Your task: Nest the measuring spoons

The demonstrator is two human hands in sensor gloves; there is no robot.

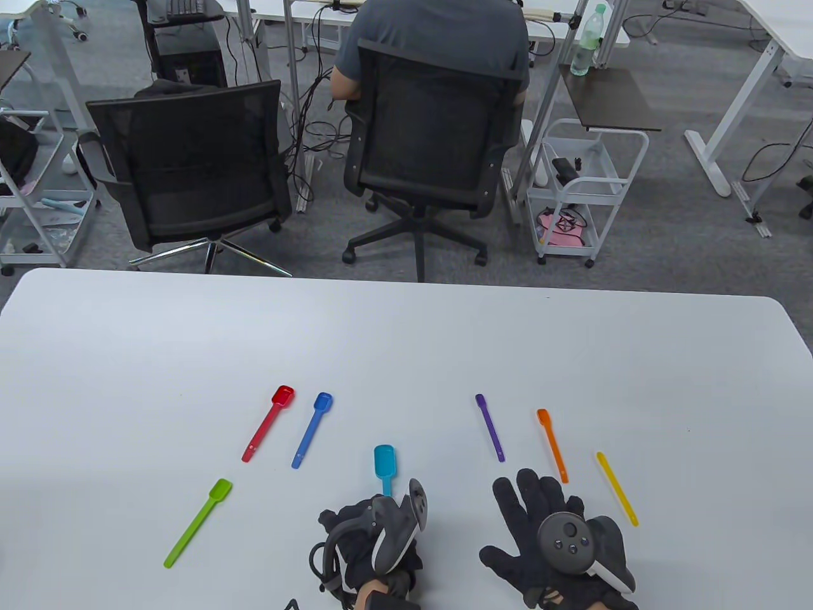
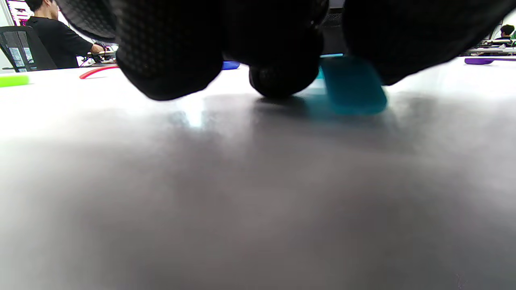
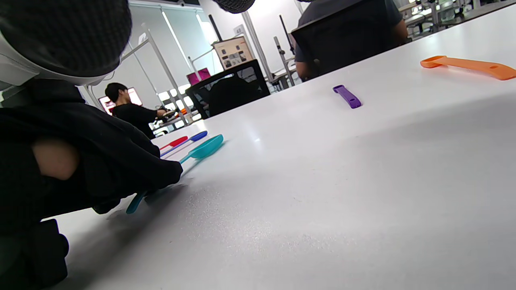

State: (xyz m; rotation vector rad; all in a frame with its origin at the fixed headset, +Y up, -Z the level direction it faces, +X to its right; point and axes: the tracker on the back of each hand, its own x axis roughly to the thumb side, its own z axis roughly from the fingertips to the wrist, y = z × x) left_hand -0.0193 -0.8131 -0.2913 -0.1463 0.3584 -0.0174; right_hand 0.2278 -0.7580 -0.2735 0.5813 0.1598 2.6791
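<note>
Several coloured measuring spoons lie apart on the white table [image 1: 406, 343]: red [image 1: 270, 422], blue [image 1: 312, 429], green [image 1: 198, 522], teal [image 1: 384, 467], purple [image 1: 490, 427], orange [image 1: 552, 445] and yellow [image 1: 617, 487]. My left hand [image 1: 375, 527] is curled over the teal spoon's handle and pinches it. The handle end [image 2: 352, 86] shows between my fingertips [image 2: 278, 76], low against the table. The teal bowl [image 3: 205, 148] still rests on the surface. My right hand [image 1: 552, 540] lies flat and empty on the table, fingers spread, between the purple and yellow spoons.
Two black office chairs [image 1: 197, 165] and a white cart [image 1: 587, 190] stand beyond the table's far edge. A seated person [image 1: 438, 38] is in the far chair. In the right wrist view the purple spoon [image 3: 347, 96] and the orange spoon [image 3: 467, 66] lie ahead.
</note>
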